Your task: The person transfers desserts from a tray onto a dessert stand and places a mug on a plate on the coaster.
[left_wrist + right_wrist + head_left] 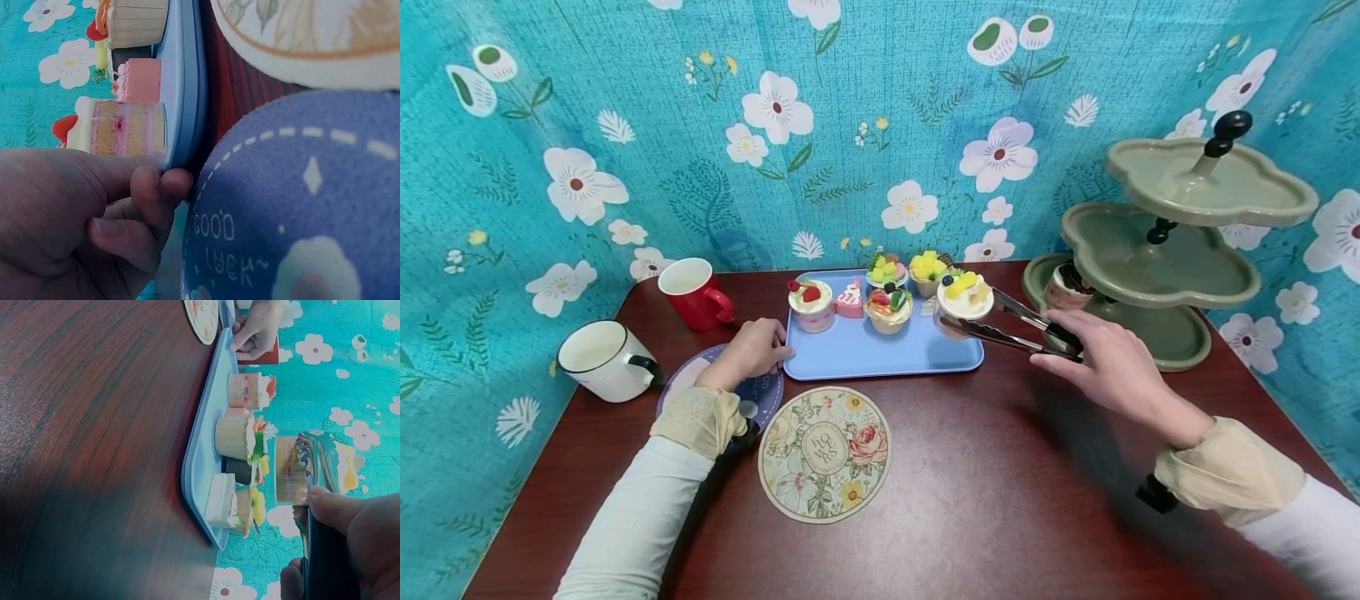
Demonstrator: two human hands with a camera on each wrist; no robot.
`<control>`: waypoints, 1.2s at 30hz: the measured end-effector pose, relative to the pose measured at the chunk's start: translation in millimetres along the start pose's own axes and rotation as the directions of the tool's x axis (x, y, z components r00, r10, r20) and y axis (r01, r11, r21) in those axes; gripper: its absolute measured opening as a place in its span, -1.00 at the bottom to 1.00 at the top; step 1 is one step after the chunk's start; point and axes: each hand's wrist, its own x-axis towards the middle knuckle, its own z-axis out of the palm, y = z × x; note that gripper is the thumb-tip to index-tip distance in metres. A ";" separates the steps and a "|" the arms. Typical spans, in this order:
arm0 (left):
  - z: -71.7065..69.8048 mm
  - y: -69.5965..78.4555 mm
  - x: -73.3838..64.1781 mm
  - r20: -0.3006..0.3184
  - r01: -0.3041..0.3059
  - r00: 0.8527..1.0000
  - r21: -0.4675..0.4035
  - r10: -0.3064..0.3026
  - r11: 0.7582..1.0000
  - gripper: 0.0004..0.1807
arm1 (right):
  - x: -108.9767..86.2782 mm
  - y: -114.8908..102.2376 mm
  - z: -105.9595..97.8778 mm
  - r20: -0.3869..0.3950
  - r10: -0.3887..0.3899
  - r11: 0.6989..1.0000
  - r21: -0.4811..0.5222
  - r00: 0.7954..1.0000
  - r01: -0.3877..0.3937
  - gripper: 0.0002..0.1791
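My left hand (752, 350) pinches the left end of the blue tray (880, 360), its thumb over the rim (184, 112). My right hand (1108, 358) grips black-handled metal tongs (1000, 335). Between the tong arms is a clear dessert cup (289, 469) topped with cream, yellow fruit and a blueberry, raised above the tray's right end. On the tray stand a strawberry-topped cake cup (812, 307), a pink cake slice (849, 300), a fruit tart (889, 308) and more fruit-topped tarts (928, 271) behind. A white cake slice (220, 500) lies near the right end.
A green three-tier stand (1157, 258) is at the right, with a dark-topped dessert cup (1067, 287) on its lowest tier. At the left are a red mug (692, 293) and a white mug (606, 362). A blue round mat (767, 400) and a floral round mat (825, 454) lie in front.
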 end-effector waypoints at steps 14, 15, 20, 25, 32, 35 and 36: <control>0.4 -0.4 0.1 -0.003 0.011 1.000 0.004 -0.011 1.000 -0.81 | -10.1 14.0 -6.5 0.001 0.038 0.999 -0.024 0.999 -0.038 -0.23; 0.2 -0.5 -0.1 -0.004 0.010 1.000 0.005 -0.010 1.000 -0.81 | -11.0 15.4 -6.5 0.000 0.041 0.999 -0.026 0.999 -0.041 -0.23; 0.3 -0.6 -0.2 -0.002 0.010 1.000 0.012 -0.010 1.000 -0.80 | -14.8 22.6 -8.5 0.001 0.064 0.997 -0.034 0.998 -0.064 -0.23; 1.0 -0.7 -0.4 -0.003 0.002 1.000 0.014 -0.002 1.000 -0.79 | -19.5 29.3 -12.8 0.011 0.097 0.995 -0.030 0.995 -0.096 -0.22; 1.0 0.3 0.2 -0.004 -0.007 1.000 0.012 0.007 1.000 -0.80 | -25.0 36.0 -15.4 0.012 0.132 0.990 -0.054 0.991 -0.131 -0.22; 1.3 0.8 0.0 -0.006 -0.010 1.000 0.010 0.010 1.000 -0.80 | -26.3 37.5 -16.4 0.004 0.134 0.990 -0.055 0.991 -0.133 -0.23; 1.4 0.9 0.0 -0.006 -0.010 1.000 0.008 0.010 1.000 -0.80 | -26.7 37.9 -16.7 0.002 0.134 0.989 -0.056 0.991 -0.134 -0.23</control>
